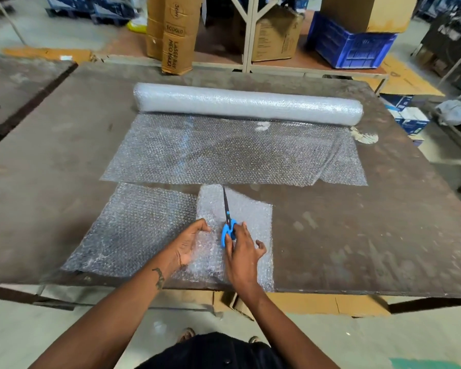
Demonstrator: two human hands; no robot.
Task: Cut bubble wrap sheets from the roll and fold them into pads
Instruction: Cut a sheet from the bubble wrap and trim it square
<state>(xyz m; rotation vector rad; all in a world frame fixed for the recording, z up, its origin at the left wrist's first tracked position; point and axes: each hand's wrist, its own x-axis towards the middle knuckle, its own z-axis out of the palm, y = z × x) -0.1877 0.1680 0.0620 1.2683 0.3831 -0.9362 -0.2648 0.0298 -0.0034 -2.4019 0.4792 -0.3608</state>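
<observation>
Head view looks down over a big brown counter (357, 235), and the bubble wrap roll (248, 103) lies across its far side, with a length of wrap (224, 153) unrolled toward the person and lying flat. Nearer the front edge sits a separate cut sheet (133, 230), spread out on the left, and its right part is doubled over into a thicker, whiter folded section (250, 209) that reaches the counter's near edge.

Both hands are down on that folded section. The left hand (189, 245) is curled, fingers bent and thumb up, gripping a bunched bit of wrap at the fold's left edge. The right hand (244, 258) rests just beside it with fingers loosely spread, index finger laid along the blue handles of the scissors (227, 217); whether it actually grips them, I cannot tell. Scissors blades are together, lying on the folded wrap and pointing away toward the roll, tip near the folded section's far edge.

Beyond the counter stand cardboard boxes (173, 33) and a blue crate (349, 46) on the floor. Flattened cardboard (317, 304) shows under the counter's front edge.
</observation>
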